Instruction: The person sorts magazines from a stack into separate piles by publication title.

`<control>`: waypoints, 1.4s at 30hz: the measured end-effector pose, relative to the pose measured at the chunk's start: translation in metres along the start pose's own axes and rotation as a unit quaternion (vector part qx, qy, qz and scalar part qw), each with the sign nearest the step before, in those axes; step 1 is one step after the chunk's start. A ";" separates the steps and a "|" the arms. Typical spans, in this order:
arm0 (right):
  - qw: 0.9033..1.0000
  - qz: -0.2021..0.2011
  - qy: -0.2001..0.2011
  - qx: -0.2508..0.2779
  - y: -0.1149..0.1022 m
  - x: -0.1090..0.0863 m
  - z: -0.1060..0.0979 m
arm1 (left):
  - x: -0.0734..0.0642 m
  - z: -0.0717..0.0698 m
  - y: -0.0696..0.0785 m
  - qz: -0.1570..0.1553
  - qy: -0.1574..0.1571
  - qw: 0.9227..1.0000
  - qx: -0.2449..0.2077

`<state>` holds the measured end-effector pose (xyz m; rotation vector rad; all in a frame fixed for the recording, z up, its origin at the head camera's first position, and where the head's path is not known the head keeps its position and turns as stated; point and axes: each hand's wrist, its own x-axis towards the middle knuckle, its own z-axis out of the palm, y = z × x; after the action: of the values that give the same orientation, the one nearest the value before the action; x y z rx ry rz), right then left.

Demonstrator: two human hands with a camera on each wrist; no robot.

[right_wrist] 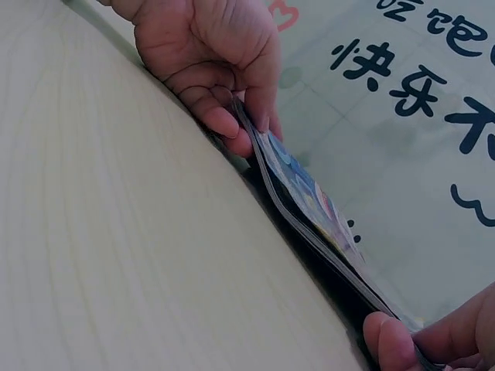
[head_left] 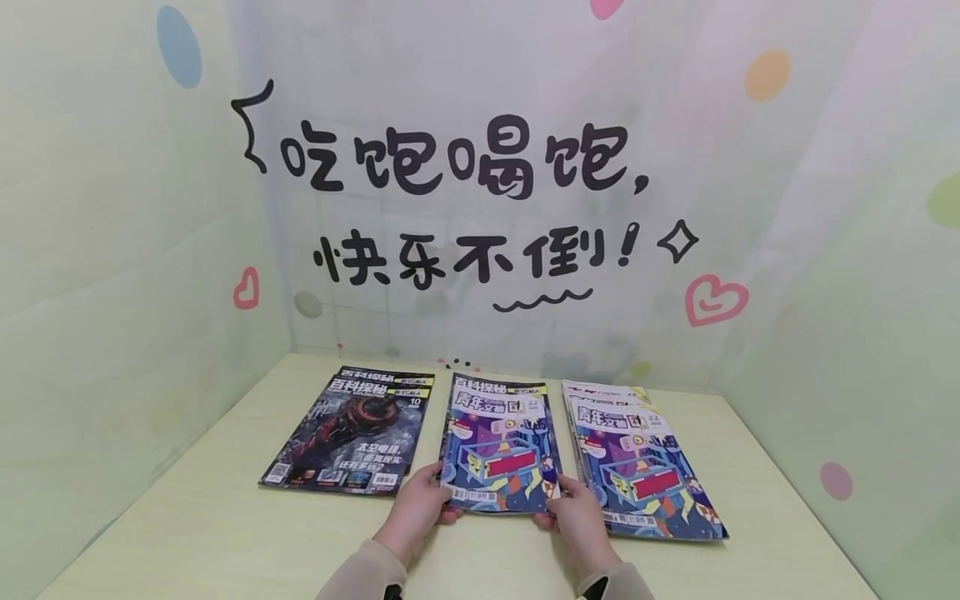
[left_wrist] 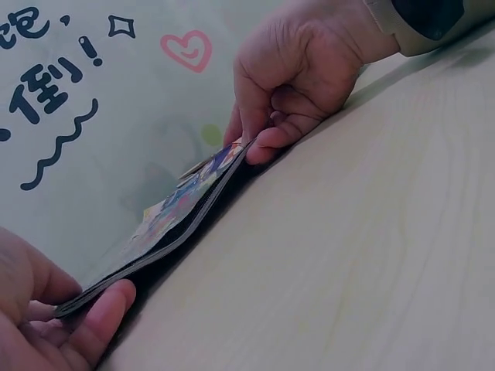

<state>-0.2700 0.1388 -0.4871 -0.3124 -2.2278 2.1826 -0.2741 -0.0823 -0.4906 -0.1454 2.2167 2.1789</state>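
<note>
Purple-and-blue magazines (head_left: pixel 498 458) lie in the middle of the table, with a dark-covered one partly showing behind the top copy. My left hand (head_left: pixel 418 508) pinches their near left corner between thumb and fingers. At the near right corner, my right hand (head_left: pixel 581 518) grips the same magazines. Both wrist views show the near edge of the magazines (right_wrist: pixel 298 224) bent and lifted a little off the table. Thumbs lie on top and fingers curl beneath the left hand's corner (right_wrist: pixel 240 116) and the right hand's corner (left_wrist: pixel 240 154).
To the left lies a stack of dark magazines (head_left: pixel 348 437). A stack with a purple cover on top (head_left: pixel 648 479) sits close by my right hand. The pale wooden table (head_left: pixel 187 533) is bounded by a lettered back wall (head_left: pixel 480 333) and side walls.
</note>
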 end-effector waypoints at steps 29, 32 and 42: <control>0.997 -0.022 0.025 0.074 -0.015 -0.006 -0.028 | -0.013 0.025 0.009 0.021 -0.015 0.995 -0.097; 0.997 -0.015 0.030 0.075 -0.016 -0.007 -0.042 | -0.015 0.037 0.010 0.023 -0.024 0.994 -0.101; 0.997 0.015 0.051 0.056 -0.022 -0.014 -0.090 | -0.027 0.081 0.018 0.027 -0.044 0.991 -0.127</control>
<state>-0.2468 0.2253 -0.4606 -0.4475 -2.0529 2.2401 -0.2519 0.0005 -0.4718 0.0047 1.9144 2.4367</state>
